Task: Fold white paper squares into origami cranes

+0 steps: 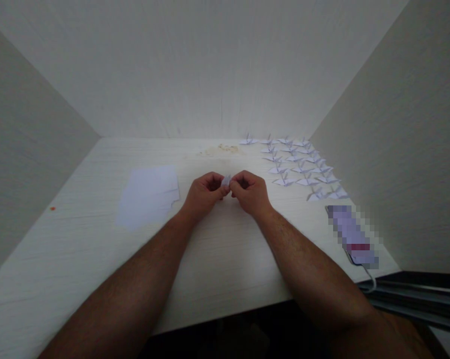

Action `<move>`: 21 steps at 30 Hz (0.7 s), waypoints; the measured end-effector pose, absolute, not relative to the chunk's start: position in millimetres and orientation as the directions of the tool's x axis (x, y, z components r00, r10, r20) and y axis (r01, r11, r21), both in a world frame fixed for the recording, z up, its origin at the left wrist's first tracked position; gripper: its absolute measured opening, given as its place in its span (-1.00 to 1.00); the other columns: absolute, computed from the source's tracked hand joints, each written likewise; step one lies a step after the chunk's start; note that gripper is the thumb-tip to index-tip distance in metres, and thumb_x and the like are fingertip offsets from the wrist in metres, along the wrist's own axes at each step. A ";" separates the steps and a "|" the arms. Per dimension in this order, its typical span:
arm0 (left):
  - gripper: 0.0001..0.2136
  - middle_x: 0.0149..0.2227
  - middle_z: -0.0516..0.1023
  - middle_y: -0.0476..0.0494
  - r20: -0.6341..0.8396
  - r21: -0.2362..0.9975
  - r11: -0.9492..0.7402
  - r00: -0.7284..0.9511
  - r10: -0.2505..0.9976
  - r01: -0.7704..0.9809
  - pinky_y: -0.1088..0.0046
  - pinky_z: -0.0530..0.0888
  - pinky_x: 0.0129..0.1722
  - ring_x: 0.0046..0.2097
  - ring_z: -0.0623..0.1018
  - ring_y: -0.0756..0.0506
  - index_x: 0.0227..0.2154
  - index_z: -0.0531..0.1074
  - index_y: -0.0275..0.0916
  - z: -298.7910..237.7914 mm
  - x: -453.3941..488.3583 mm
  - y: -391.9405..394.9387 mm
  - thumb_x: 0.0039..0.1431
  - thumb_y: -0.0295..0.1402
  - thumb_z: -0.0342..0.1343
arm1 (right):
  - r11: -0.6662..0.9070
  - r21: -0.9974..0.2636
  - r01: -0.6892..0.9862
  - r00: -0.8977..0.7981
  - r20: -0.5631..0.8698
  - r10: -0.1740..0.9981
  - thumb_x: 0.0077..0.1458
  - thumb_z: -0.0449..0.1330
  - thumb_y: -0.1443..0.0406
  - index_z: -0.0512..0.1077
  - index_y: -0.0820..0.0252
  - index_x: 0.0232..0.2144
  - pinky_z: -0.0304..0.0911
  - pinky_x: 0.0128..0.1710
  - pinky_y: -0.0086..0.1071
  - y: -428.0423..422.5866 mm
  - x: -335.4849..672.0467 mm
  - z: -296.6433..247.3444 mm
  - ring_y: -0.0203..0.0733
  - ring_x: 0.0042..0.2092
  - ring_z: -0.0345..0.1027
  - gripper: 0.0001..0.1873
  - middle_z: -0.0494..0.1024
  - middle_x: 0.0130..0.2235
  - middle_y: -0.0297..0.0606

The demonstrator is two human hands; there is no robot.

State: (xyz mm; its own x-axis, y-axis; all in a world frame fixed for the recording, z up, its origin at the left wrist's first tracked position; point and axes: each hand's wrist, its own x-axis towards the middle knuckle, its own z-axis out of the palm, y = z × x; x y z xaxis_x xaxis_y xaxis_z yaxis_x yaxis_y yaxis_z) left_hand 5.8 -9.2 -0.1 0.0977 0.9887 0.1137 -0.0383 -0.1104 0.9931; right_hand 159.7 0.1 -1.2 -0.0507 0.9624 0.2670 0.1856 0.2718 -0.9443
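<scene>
A small folded piece of white paper (226, 181) is held between my two hands above the middle of the table. My left hand (206, 193) pinches it from the left, thumb and fingers closed. From the right, my right hand (250, 190) grips its other side with thumb and fingertips. Much of the paper is covered by the fingers, so its exact shape cannot be made out. To the right stand several white paper cranes (300, 169) in rows. On the left lies a pile of white paper sheets (150, 194).
At the right edge lies a phone (352, 234), its screen blurred, with a white cable (370, 279) running off the table (225, 279). Pale walls (210, 70) enclose the back and both sides. A small orange bit (53, 208) lies at far left.
</scene>
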 end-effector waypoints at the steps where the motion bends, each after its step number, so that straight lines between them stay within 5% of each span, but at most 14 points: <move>1: -0.74 -0.52 0.50 0.02 0.117 0.993 -0.114 0.095 0.989 -0.034 0.54 0.38 -0.48 -0.50 0.43 0.06 -0.43 0.47 -0.28 -0.8 5.2 -8.9 -0.08 -0.23 0.38 | 0.270 -0.951 0.150 -0.077 0.261 0.962 -0.04 0.23 0.27 0.40 0.16 -0.52 0.22 -0.52 -0.43 0.4 159.9 -0.9 -0.36 -0.53 0.29 -0.90 0.42 -0.57 -0.44; 8: -0.80 -0.61 0.44 0.03 0.073 0.988 -0.053 0.143 0.987 -0.142 0.53 0.31 -0.56 -0.58 0.38 0.06 -0.45 0.49 -0.29 -5.4 2.2 -6.8 0.02 -0.25 0.31 | 0.258 -0.966 -0.008 -0.188 0.255 0.949 -0.03 0.25 0.24 0.46 0.11 -0.29 0.32 -0.53 -0.44 6.2 164.2 -2.3 -0.38 -0.52 0.30 -0.81 0.46 -0.47 -0.45; 21: -0.78 -0.63 0.43 0.01 -0.011 0.980 0.042 0.160 0.987 -0.194 0.55 0.27 -0.60 -0.61 0.37 0.07 -0.48 0.46 -0.29 -4.5 2.2 -5.7 -0.02 -0.25 0.34 | 0.480 -0.818 0.316 -0.114 0.470 0.876 0.00 0.28 0.25 0.45 0.13 -0.42 0.23 -0.51 -0.46 5.8 167.7 -5.4 -0.38 -0.50 0.28 -0.91 0.48 -0.48 -0.40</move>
